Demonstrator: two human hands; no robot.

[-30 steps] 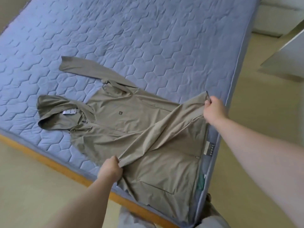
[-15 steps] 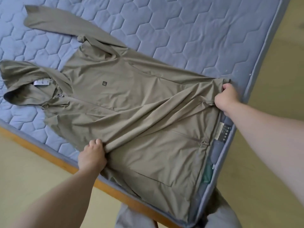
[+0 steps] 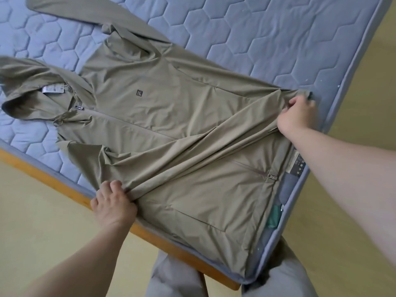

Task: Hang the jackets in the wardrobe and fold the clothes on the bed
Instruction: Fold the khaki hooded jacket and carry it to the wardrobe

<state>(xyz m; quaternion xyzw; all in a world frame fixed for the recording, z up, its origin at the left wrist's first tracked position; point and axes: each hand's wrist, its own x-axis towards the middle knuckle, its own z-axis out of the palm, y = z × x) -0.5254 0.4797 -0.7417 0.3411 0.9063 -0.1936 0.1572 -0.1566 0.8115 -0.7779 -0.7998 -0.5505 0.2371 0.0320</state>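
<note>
Khaki jacket is being held flat on the bed, folded sleeve being gripped by fingers of left hand and right hand. Square logo beyond left fingers; neck label unreadable.

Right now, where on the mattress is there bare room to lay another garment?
The widest bare patch of mattress lies beyond the jacket, between its far sleeve and the mattress's right edge. A smaller one sits between that sleeve and the hood. The near corner is crowded: the jacket covers it, gripped by the left hand and right hand.
</note>
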